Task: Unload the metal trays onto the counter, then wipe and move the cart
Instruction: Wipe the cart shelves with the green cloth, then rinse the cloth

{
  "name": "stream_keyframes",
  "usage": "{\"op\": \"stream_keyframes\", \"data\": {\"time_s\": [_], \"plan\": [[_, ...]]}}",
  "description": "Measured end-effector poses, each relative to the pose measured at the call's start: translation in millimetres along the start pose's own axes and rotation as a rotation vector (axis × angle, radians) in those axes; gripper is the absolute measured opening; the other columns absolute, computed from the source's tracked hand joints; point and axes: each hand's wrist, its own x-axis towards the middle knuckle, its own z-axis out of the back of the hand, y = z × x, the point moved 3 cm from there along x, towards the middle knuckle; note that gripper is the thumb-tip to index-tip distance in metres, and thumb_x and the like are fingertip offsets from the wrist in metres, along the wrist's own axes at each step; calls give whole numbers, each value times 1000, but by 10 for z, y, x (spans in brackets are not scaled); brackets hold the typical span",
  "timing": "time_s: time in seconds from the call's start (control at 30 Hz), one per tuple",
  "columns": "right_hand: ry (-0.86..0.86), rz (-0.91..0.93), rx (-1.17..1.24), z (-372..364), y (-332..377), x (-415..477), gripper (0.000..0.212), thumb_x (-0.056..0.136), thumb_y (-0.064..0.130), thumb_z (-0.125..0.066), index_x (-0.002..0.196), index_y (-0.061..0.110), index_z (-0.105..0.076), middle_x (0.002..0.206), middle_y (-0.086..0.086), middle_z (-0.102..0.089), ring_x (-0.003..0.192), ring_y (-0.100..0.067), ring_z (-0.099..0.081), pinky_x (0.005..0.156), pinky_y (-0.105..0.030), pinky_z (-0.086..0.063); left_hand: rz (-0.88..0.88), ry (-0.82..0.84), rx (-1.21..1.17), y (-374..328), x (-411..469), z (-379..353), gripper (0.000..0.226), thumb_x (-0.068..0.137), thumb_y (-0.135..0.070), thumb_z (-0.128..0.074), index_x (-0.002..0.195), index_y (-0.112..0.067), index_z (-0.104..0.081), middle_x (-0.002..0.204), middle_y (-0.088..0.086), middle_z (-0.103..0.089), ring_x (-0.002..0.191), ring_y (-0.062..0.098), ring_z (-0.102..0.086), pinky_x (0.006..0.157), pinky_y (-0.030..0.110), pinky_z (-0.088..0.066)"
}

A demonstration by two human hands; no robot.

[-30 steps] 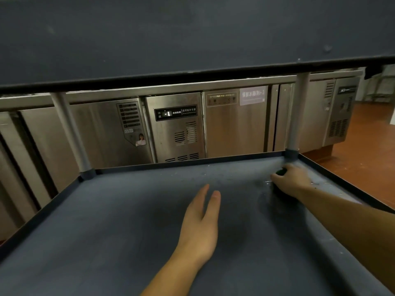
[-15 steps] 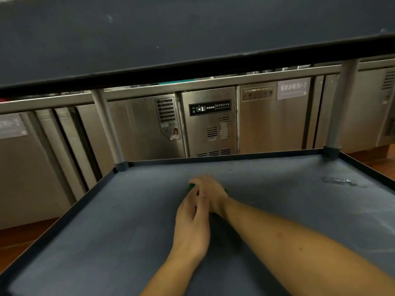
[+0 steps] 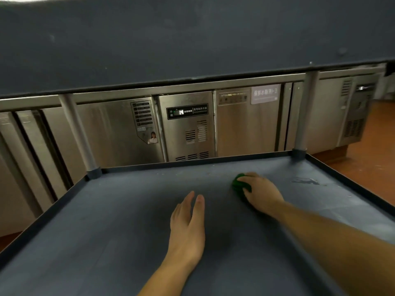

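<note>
I look down at a lower shelf of the grey cart [image 3: 119, 212], a flat dark tray with a raised black rim. My right hand [image 3: 261, 193] grips a wadded green cloth [image 3: 239, 184] and presses it on the shelf, right of centre. My left hand [image 3: 188, 223] lies flat on the shelf with straight fingers, near the middle. No metal trays are in sight.
The cart's upper shelf [image 3: 192, 39] hangs close overhead. Grey posts [image 3: 302, 116] stand at the far corners. A wet smear [image 3: 305, 180] marks the shelf's right side. Stainless under-counter fridges [image 3: 188, 127] stand just beyond the cart. Red-brown floor [image 3: 372, 159] shows at right.
My right hand swept the green cloth from the far right corner to the shelf's middle beside my left hand, and has now slid back rightward. My left hand stayed flat.
</note>
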Motion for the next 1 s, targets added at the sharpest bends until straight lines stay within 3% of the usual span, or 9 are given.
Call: {"op": "stream_keyframes", "data": {"time_s": [0.13, 0.27, 0.47, 0.6, 0.73, 1.0], "plan": [[-63, -194, -53, 452, -851, -274, 39, 94, 18, -55, 133, 22, -53, 138, -4, -48, 120, -27, -50, 102, -44, -44, -21, 51, -20, -106, -4, -203, 53, 97, -55, -30, 146, -38, -31, 148, -22, -30, 143, 1, -17, 117, 27, -12], [-147, -426, -75, 759, -1467, -498, 37, 93, 18, -57, 129, 21, -54, 134, -9, -48, 112, -31, -52, 91, -43, -48, -62, 69, -32, -159, -9, -326, 49, 97, -52, -32, 143, -38, -37, 149, -21, -32, 142, 1, -19, 120, 32, -14], [-195, -577, -73, 692, -1516, -412, 32, 90, 14, -59, 121, 20, -54, 130, -13, -46, 108, -36, -50, 91, -50, -48, -72, 57, -16, -90, -96, -213, 49, 95, -53, -33, 142, -41, -38, 147, -22, -34, 142, 1, -20, 120, 35, -17], [-174, -471, 1, 405, -1012, -75, 24, 93, 15, -54, 117, 16, -55, 121, -13, -50, 103, -31, -53, 94, -47, -47, -73, 40, 31, -66, -152, -56, 47, 95, -52, -32, 140, -43, -39, 144, -23, -36, 141, 1, -21, 119, 32, -17], [-126, -310, 103, -42, -214, 211, 41, 92, 11, -50, 132, 20, -49, 139, -8, -40, 116, -33, -49, 101, -48, -44, -22, 17, 26, -31, -185, 118, 46, 95, -55, -32, 139, -46, -38, 141, -25, -36, 139, 0, -24, 116, 28, -18], [69, 187, 142, -613, 1454, -34, 43, 91, 15, -56, 133, 18, -50, 139, -6, -42, 124, -28, -44, 105, -43, -40, -16, -117, -33, 2, -171, 205, 41, 100, -42, -37, 139, -33, -43, 140, -14, -44, 115, -8, -36, 98, 11, -22]]}}
